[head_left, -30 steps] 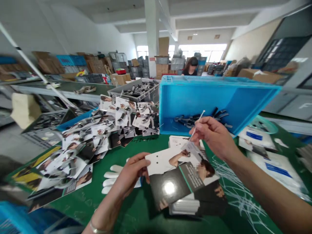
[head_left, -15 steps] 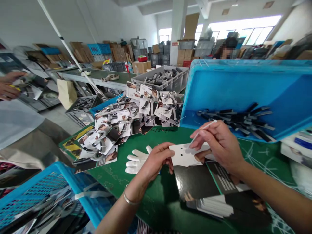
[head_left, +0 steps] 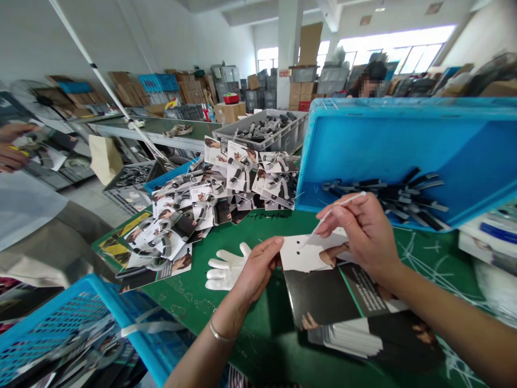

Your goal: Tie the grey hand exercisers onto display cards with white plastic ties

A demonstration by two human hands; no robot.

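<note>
My left hand (head_left: 253, 272) pinches the upper left corner of a printed backing card (head_left: 319, 296) between thumb and fingers. The card is white at the top, with two small dark holes, and dark below. A thin white cable tie (head_left: 353, 199) is gripped in my right hand (head_left: 363, 234), its lower end close to the holes; I cannot tell whether it touches the card. Under this card lies a stack of cards (head_left: 351, 338). A white glove (head_left: 225, 269) rests on the green table (head_left: 258, 339) beside my left hand.
A blue crate (head_left: 404, 129) tipped toward me holds several dark-handled tools (head_left: 412, 199). Carded tools (head_left: 173, 215) are heaped at the left. A blue basket (head_left: 109, 302) stands front left, a grey crate (head_left: 297, 132) behind. A co-worker's hand (head_left: 12, 156) is at far left.
The lower end of the cable tie has moved down and left, nearer the card's holes. The left hand still holds the card's corner. The view has shifted slightly.
</note>
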